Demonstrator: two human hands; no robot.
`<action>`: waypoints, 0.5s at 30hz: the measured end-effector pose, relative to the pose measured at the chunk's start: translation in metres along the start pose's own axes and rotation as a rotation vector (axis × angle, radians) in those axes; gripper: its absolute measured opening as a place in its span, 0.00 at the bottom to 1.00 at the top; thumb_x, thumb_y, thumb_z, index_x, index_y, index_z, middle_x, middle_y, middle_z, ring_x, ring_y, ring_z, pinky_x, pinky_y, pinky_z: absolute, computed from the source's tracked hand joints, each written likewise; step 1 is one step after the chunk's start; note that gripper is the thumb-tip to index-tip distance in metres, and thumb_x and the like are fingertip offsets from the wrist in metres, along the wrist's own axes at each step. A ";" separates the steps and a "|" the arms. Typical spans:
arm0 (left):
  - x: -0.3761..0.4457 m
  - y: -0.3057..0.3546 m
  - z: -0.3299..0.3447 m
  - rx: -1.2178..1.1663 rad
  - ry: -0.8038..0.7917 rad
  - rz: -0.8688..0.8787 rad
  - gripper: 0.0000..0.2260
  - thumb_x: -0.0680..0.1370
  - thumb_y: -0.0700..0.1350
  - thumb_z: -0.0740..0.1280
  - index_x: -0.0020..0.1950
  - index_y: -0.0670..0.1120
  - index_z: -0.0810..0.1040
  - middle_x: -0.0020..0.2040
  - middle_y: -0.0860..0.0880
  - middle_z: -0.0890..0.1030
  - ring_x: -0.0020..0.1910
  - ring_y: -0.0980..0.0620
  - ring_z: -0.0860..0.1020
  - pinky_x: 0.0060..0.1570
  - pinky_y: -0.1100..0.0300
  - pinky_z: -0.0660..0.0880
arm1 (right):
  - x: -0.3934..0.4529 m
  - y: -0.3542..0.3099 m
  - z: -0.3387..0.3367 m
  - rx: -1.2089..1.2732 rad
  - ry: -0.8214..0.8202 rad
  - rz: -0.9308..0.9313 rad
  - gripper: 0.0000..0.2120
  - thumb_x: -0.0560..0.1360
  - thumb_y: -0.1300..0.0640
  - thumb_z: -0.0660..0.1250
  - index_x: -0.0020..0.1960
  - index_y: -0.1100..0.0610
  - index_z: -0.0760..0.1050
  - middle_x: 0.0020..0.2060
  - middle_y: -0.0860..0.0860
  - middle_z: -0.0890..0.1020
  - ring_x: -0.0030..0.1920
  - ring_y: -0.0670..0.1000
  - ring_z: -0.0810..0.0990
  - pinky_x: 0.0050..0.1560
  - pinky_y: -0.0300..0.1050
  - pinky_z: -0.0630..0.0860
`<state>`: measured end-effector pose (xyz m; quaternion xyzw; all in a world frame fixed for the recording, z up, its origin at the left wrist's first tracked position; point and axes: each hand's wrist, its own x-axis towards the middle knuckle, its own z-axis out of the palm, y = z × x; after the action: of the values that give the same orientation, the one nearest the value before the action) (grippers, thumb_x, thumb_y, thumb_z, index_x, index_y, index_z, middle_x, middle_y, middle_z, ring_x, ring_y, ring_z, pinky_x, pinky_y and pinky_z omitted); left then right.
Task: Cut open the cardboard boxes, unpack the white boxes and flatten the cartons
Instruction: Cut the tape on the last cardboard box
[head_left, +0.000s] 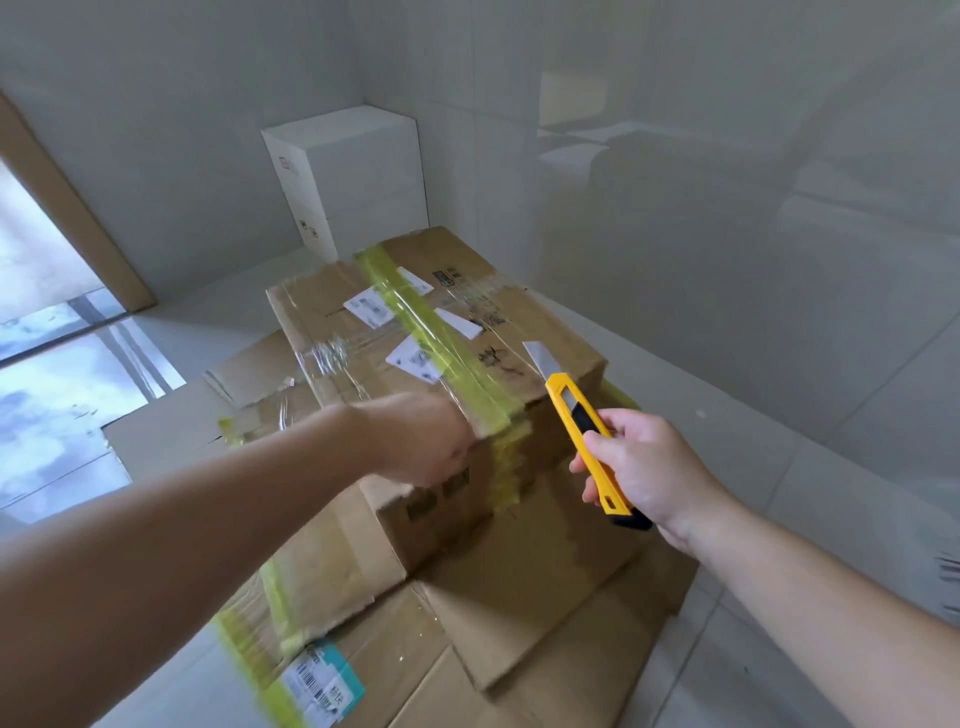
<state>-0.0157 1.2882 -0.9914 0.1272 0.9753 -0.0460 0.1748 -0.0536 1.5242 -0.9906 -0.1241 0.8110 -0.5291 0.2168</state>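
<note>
Where the pale tiled floor (753, 467) meets glossy white walls (675, 156), a sealed cardboard box (415, 332) sits on a spread of flattened cartons (519, 623). Corner behind it: a stack of white boxes (353, 176), square-edged, small grey printed marks on the left face. Far left, a brown door frame (72, 208) and a floor-level pane reflecting sky.

Left hand (421, 441): reaches across to the near top edge of the box, touching it by the yellow tape (441, 338). Blurred; fingers seem to bend over the edge, but how tightly I cannot tell.

Right hand (644, 467): fingers wrapped firm round a yellow utility knife (587, 441), thumb along the black slider. Bare steel blade pushed out, angled up and away, tip above the box's right side, not clearly touching the cardboard.

Materials:
- box: brown corrugated board, scuffed, near corners dented; clear film crinkled and shiny on its left top; one broad yellow-green tape strip running front to back over the lid and down the near face
- white paper labels (410, 358) stuck either side of the tape, print too small to read
- flattened cartons: same brown board, creased flaps, a yellow tape remnant along the left edge, a barcode label (322, 686) with a teal border at the near end
- knife: hard yellow plastic body, black butt end
</note>
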 end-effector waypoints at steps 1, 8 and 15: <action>-0.005 0.016 0.001 0.012 -0.017 0.094 0.12 0.78 0.46 0.55 0.37 0.46 0.72 0.33 0.51 0.74 0.32 0.52 0.73 0.37 0.56 0.75 | 0.001 -0.003 -0.001 0.005 -0.005 -0.010 0.09 0.78 0.61 0.59 0.47 0.52 0.76 0.35 0.54 0.82 0.29 0.52 0.79 0.35 0.49 0.78; -0.023 0.046 0.001 -0.165 0.000 0.196 0.17 0.80 0.54 0.56 0.33 0.48 0.67 0.29 0.53 0.69 0.29 0.51 0.67 0.34 0.59 0.65 | 0.012 -0.026 0.009 -0.096 -0.065 -0.065 0.09 0.77 0.64 0.59 0.44 0.52 0.74 0.39 0.55 0.83 0.29 0.53 0.80 0.39 0.53 0.79; -0.014 -0.057 0.020 -0.275 0.415 -0.483 0.09 0.78 0.49 0.59 0.41 0.47 0.73 0.41 0.50 0.75 0.44 0.47 0.75 0.39 0.58 0.72 | 0.022 -0.024 0.045 -0.267 -0.117 -0.095 0.07 0.77 0.62 0.59 0.50 0.52 0.72 0.41 0.56 0.81 0.34 0.56 0.81 0.38 0.51 0.79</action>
<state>-0.0116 1.2279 -1.0022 -0.1253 0.9890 0.0728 -0.0279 -0.0523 1.4687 -0.9887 -0.2209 0.8532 -0.4182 0.2200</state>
